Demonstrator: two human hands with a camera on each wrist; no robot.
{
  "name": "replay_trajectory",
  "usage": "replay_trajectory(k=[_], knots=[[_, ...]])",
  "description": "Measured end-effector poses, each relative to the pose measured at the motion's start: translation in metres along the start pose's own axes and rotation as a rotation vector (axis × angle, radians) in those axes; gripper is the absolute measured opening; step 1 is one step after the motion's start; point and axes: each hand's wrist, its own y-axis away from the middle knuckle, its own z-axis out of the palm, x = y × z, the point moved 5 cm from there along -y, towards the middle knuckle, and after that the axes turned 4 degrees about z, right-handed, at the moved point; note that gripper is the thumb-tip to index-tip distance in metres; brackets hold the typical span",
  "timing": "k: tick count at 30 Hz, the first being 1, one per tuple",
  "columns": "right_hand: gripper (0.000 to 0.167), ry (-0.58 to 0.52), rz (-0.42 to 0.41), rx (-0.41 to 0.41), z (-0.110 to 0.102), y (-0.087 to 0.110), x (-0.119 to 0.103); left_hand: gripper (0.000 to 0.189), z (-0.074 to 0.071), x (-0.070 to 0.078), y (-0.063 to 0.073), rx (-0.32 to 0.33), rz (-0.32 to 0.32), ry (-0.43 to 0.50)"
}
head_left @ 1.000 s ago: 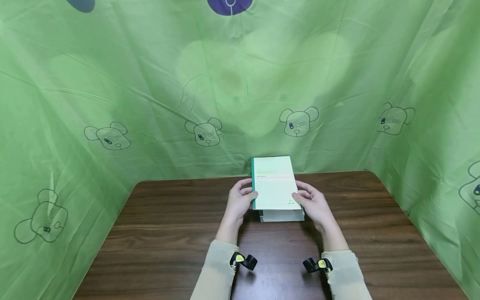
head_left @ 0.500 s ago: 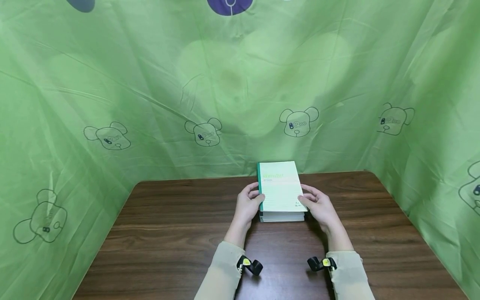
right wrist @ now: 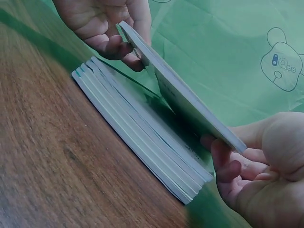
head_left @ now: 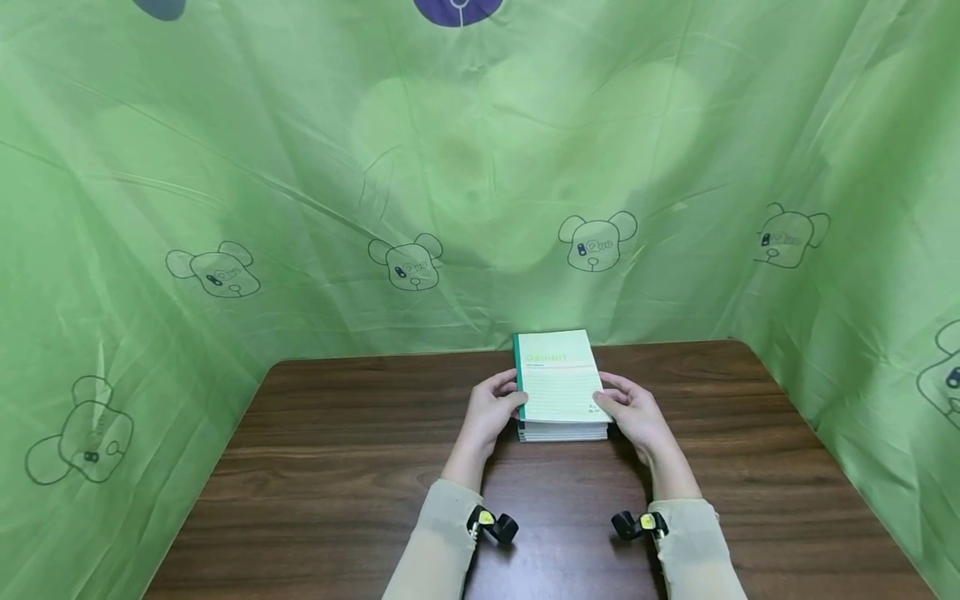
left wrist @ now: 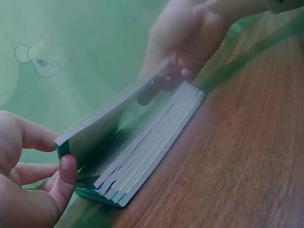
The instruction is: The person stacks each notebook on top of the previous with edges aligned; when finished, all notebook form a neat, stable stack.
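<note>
A notebook with a pale lined cover and a green spine is held between both hands. My left hand pinches its spine side, thumb on top. The opposite edge is pinched by my right hand. Below it a stack of several similar notebooks lies on the table, mostly covered by the held one in the head view. Both wrist views show a gap between the held notebook and the stack, with the held one tilted over it.
The brown wooden table ends at a green curtain printed with bear heads, close behind the notebooks. Each sleeve carries a small black wrist camera, the left camera and the right camera.
Both hands have carried the notebook a little to the right, then lowered its far edge toward the stack. It now lines up more closely over the stack, which has stayed put.
</note>
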Motion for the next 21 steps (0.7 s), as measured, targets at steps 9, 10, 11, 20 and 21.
replay_trajectory(k=[9,10,11,20,21], knots=[[0.057,0.043,0.007,0.075,0.0034,-0.0011,0.0047,0.055,-0.0029,0.0010,0.0008,-0.016,0.034,-0.059],[0.056,0.051,0.009,0.086,0.0032,-0.0004,0.0046,0.055,-0.0027,0.0016,0.0014,-0.020,0.038,-0.069],[0.055,0.054,0.008,0.094,0.0033,0.0006,0.0042,0.054,-0.0026,0.0021,0.0019,-0.022,0.041,-0.080],[0.053,0.045,0.007,0.126,0.0049,0.0027,0.0030,0.051,-0.0046,0.0005,0.0026,0.002,0.057,-0.189],[0.053,0.047,0.011,0.135,0.0051,0.0032,0.0026,0.050,-0.0053,0.0009,0.0028,0.013,0.058,-0.206]])
